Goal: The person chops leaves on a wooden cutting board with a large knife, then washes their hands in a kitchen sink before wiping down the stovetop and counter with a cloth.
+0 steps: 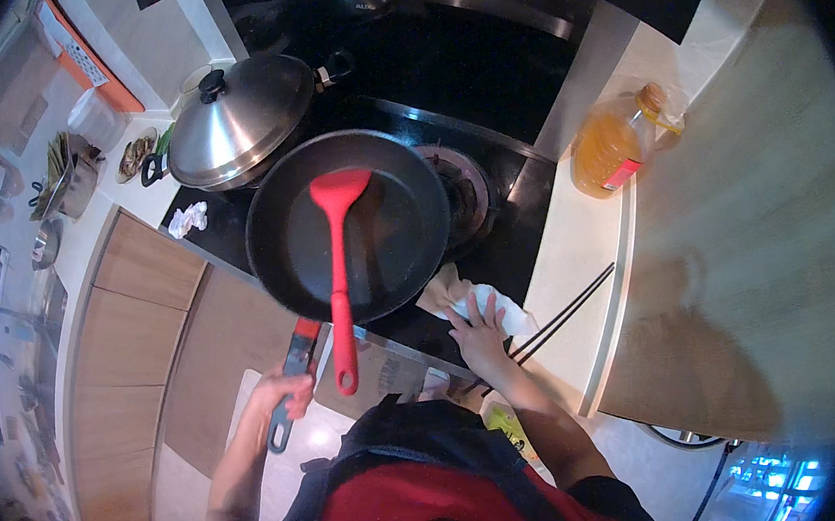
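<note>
My left hand (pixel 291 395) is closed around the grey handle of a black frying pan (pixel 417 260), which is held over the front of the black gas hob (pixel 533 204). A red spatula (pixel 338 245) lies in the pan, its handle reaching out over the near rim. My right hand (pixel 481 337), fingers spread, rests on a white cloth or paper towel (pixel 510 317) at the hob's front right. Whether its fingers grip the cloth is unclear. Beside that hand, a pair of dark chopsticks (pixel 573 306) lies on the pale counter.
A lidded steel pan (pixel 242 126) stands at the back left of the hob, with a crumpled tissue (pixel 188 219) near it. On the right counter stands a bottle of yellow oil (pixel 606 148). A plate of food (pixel 137 155) and a steel pot (pixel 79 187) are farther left.
</note>
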Available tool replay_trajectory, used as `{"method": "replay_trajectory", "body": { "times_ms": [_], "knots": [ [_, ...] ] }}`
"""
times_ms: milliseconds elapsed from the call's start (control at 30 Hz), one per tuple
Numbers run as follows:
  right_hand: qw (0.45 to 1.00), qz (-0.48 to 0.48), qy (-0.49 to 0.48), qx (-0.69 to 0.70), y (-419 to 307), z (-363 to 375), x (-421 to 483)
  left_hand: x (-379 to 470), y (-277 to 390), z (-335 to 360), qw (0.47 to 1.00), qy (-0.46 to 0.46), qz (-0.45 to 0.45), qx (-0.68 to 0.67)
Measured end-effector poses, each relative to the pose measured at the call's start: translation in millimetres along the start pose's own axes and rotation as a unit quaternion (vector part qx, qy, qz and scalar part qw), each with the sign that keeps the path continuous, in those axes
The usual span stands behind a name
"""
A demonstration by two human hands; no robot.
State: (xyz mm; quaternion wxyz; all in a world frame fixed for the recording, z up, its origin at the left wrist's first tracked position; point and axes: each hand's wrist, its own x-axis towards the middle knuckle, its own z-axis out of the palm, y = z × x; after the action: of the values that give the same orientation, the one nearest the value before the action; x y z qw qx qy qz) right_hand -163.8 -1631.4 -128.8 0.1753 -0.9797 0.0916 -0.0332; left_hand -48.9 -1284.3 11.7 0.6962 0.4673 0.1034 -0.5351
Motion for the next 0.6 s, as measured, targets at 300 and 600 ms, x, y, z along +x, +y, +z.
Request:
{"method": "replay_trajectory", "body": {
  "times_ms": [300,600],
  "knots": [
    [1.0,0.012,0.005,-0.022,-2.6,-0.6,0.3,-73.8,-55.8,-45.5,0.997,0.021,0.077,-0.001],
    [0.995,-0.084,-0.017,-0.043,-74.7,48.2,15.7,-116.6,-83.2,-117.2,0.98,0.01,0.148,-0.13]
  ]
}}
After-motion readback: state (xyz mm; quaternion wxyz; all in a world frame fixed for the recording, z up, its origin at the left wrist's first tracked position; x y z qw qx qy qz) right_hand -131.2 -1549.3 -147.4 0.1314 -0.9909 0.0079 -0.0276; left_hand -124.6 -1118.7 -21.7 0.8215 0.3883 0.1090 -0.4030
